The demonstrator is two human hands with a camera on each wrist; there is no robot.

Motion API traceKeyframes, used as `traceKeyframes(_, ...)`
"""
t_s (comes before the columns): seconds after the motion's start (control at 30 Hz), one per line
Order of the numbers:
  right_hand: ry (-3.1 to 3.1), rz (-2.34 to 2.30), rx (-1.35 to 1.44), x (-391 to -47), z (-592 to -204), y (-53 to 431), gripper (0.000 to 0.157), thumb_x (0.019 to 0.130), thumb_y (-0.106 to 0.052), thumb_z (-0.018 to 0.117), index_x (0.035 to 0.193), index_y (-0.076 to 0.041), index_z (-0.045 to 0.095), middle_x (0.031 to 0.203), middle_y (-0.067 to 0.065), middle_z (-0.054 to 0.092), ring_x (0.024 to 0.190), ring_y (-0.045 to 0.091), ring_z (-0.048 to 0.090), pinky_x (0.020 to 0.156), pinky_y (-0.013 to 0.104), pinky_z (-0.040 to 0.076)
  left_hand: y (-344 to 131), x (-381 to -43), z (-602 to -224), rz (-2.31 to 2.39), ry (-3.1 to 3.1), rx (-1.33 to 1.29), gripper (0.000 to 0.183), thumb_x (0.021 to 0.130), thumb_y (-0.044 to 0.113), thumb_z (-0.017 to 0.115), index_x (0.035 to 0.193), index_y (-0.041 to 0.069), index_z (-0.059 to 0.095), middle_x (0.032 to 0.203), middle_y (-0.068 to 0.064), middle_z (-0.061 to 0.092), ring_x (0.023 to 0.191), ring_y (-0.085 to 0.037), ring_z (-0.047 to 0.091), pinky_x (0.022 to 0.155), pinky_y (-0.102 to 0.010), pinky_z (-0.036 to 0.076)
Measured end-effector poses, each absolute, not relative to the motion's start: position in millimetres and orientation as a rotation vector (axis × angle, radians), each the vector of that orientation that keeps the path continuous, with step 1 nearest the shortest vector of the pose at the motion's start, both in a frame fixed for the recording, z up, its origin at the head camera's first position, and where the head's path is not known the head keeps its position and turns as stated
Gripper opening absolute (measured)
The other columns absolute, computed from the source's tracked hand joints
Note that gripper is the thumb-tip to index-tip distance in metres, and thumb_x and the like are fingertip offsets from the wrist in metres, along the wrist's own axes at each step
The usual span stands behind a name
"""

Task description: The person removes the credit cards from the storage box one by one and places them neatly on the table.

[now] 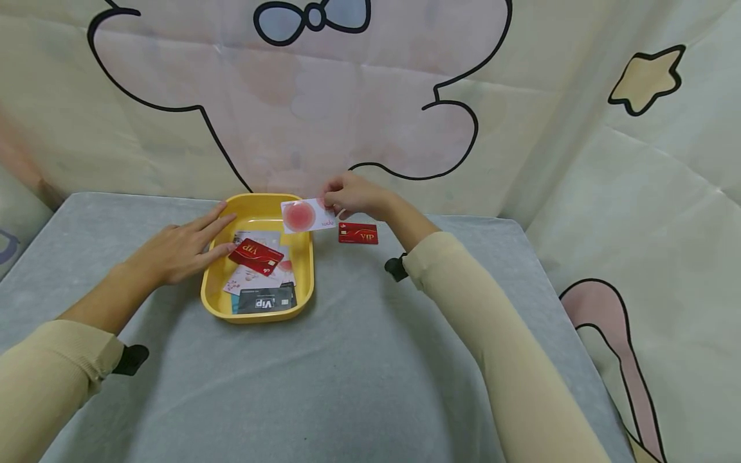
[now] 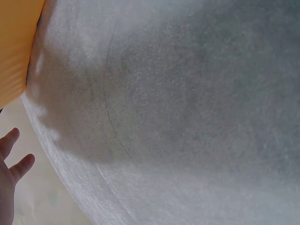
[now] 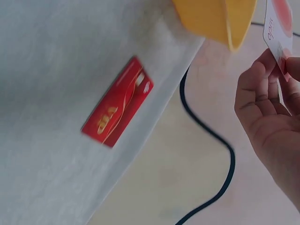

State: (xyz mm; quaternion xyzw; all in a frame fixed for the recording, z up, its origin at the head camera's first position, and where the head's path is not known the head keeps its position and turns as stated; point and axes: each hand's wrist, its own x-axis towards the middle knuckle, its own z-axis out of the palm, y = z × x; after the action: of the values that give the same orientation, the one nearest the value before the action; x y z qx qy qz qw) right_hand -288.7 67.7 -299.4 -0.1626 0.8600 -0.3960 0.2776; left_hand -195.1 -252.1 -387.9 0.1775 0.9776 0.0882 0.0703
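My right hand [image 1: 356,195] pinches a white card with a pink circle [image 1: 300,217] between thumb and fingers, over the right rim of a yellow tray [image 1: 308,276]. The right wrist view shows that hand [image 3: 267,98] and the pinched card [image 3: 276,30] too. My left hand [image 1: 182,247] reaches over the tray's left rim with fingers extended. Its thumb tip is right at the corner of a red VIP card [image 1: 256,257] in the tray. Under and around that card lie several white cards and a dark grey Vip card [image 1: 266,300].
Another red VIP card [image 1: 357,233] lies on the grey tablecloth [image 1: 347,360], right of the tray and below my right hand. Behind the table hangs a printed curtain [image 1: 393,128] close to its back edge.
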Motion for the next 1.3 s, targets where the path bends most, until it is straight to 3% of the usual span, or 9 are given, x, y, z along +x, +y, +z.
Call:
traceKeyframes(0.13,2.336,-1.088,-0.368,-293,-299,86,0.012,0.099,-0.015,0.058,0.106,-0.006,0.063,0.100,0.012,0.060,0.089,0.024,0.058,0.088,0.039,0.056,-252,-195,-388,0.265,2.943,0.537,0.075,0.101,0.055,0.040,0.159,0.011,0.020,0.165,-0.018,0.009,0.132,-0.053,0.042,0.102,-0.070,0.034)
traceKeyframes(0.4,2.334,-1.179,-0.309,-300,-305,123,0.019,0.100,-0.015,0.057,0.114,-0.003,0.062,0.115,0.011,0.059,0.094,0.023,0.056,0.075,0.029,0.055,-252,-195,-387,0.268,2.941,0.535,0.075,0.101,0.055,0.041,0.159,0.012,0.021,0.165,-0.018,0.009,0.132,-0.053,0.042,0.102,-0.070,0.034)
traceKeyframes(0.6,2.401,-1.237,-0.196,-304,-310,144,0.017,0.098,-0.017,0.063,0.110,-0.006,0.061,0.115,0.014,0.063,0.095,0.027,0.061,0.085,0.038,0.057,-252,-196,-387,0.275,2.939,0.535,0.075,0.101,0.054,0.040,0.159,0.012,0.021,0.166,-0.018,0.009,0.132,-0.053,0.042,0.102,-0.070,0.035)
traceKeyframes(0.93,2.412,-1.310,-0.137,-303,-316,166,0.022,0.099,-0.014,0.062,0.116,0.000,0.066,0.116,0.015,0.062,0.099,0.027,0.057,0.098,0.047,0.051,-253,-196,-388,0.279,2.944,0.552,0.073,0.102,0.053,0.040,0.159,0.011,0.022,0.166,-0.017,0.009,0.132,-0.052,0.043,0.101,-0.069,0.036)
traceKeyframes(1.17,2.381,-1.351,-0.144,-305,-322,178,0.024,0.096,-0.011,0.066,0.116,0.001,0.066,0.115,0.014,0.064,0.096,0.024,0.060,0.097,0.045,0.052,-253,-196,-388,0.277,2.942,0.543,0.074,0.102,0.054,0.039,0.159,0.012,0.021,0.166,-0.017,0.008,0.132,-0.052,0.043,0.101,-0.070,0.036)
traceKeyframes(1.3,2.354,-1.390,-0.148,-306,-325,185,0.026,0.093,-0.010,0.069,0.116,0.002,0.065,0.110,0.015,0.064,0.096,0.031,0.066,0.097,0.046,0.052,-253,-197,-388,0.273,2.944,0.533,0.074,0.101,0.054,0.039,0.159,0.012,0.021,0.166,-0.017,0.008,0.132,-0.052,0.043,0.101,-0.070,0.035)
